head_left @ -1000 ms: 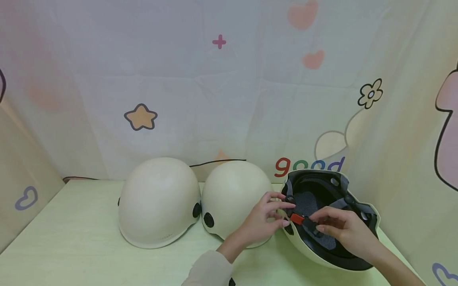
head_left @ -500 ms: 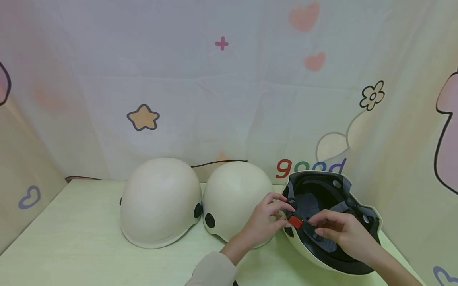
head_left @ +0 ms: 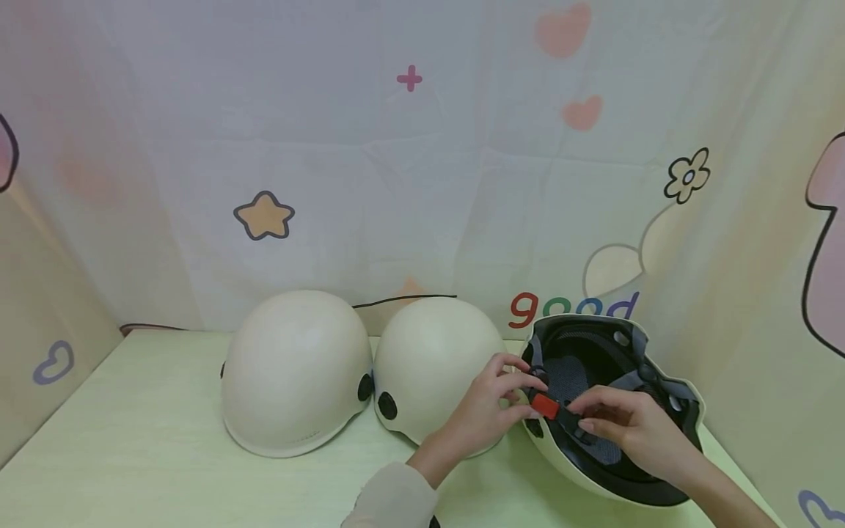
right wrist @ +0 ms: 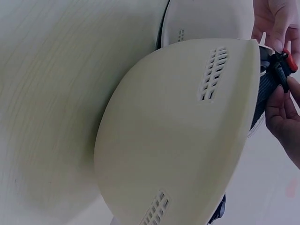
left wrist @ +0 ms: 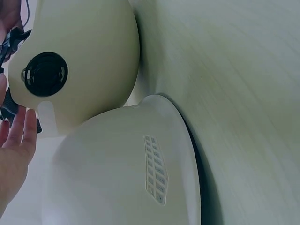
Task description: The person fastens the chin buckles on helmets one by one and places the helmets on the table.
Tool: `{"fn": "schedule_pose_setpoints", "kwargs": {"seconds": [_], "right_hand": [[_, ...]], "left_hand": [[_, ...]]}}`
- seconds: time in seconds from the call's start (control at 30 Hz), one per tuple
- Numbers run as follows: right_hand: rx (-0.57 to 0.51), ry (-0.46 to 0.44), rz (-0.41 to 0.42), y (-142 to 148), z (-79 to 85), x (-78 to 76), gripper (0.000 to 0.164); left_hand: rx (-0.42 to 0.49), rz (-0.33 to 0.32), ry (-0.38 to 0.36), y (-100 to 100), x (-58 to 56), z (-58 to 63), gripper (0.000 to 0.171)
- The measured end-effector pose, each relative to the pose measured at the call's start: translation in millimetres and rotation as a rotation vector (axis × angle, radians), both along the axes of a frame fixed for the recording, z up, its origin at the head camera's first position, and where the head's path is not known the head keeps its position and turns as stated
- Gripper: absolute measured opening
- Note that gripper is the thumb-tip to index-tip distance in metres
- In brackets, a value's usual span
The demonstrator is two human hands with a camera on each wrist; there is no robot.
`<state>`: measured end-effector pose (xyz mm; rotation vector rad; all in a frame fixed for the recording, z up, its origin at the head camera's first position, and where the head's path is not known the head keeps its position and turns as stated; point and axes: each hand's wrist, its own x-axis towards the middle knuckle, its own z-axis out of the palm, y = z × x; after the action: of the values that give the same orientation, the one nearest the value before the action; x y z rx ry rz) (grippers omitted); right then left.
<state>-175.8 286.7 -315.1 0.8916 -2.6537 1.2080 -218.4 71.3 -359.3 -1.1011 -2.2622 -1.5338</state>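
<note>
An upturned cream helmet [head_left: 554, 456] lies at the right in the head view, its black lining [head_left: 568, 375] facing up. Over its opening is the chin strap's buckle [head_left: 545, 406], red at one end and black along the rest. My left hand [head_left: 487, 402] pinches the buckle's red end with the thumb low and the fingers by the side strap. From the other side, my right hand [head_left: 627, 425] pinches the black strap end between thumb and fingers. In the right wrist view both hands meet at the buckle [right wrist: 290, 61] beyond the helmet's rim [right wrist: 251, 93].
Two more cream helmets, one at the left [head_left: 297, 374] and one in the middle [head_left: 439, 367], stand dome up on the pale green table [head_left: 132, 440]. The middle one sits right behind my left hand. A printed cloth [head_left: 330, 147] hangs behind the table.
The red end of the buckle has tilted and shifted slightly down. Both hands keep their hold with only small finger movements; the helmets stay put.
</note>
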Motion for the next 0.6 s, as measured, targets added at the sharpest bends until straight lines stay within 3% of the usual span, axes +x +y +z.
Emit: {"fn": "schedule_pose_setpoints", "kwargs": {"seconds": [0.3,0.6], "right_hand": [[-0.005,0.028,0.003,1.9,3.4,0.3,0.013],[-0.006,0.027,0.008,4.6,3.4,0.0,0.016]], "left_hand": [[-0.084,0.045,0.163,2.5,-1.0,0.0,0.027],[-0.124,0.031,0.174,1.5,-1.6,0.3,0.029]]}}
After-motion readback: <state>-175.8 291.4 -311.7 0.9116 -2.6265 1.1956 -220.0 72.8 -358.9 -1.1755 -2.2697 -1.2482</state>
